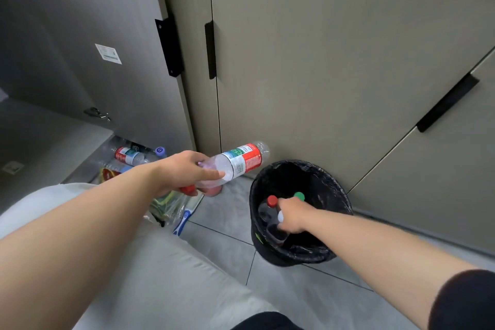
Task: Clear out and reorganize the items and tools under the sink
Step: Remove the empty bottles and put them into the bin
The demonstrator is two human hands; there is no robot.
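A: Where do we hold the clear plastic bottle with the red, white and green label (241, 161)?
B: Our left hand (184, 169) curls round its neck end. Its long axis runs up-right, base toward the black bag-lined bin (330, 178) just beside.
A: And our right hand (292, 215)?
B: Inside the bin, among dark capped bottles (267, 213). Its fingers are hidden, so we cannot tell its grip.

The left forearm (88, 225) and right forearm (375, 241) are bare. A dark sleeve (464, 300) covers the right upper arm. Pale grey trousers (166, 281) cover the leg.
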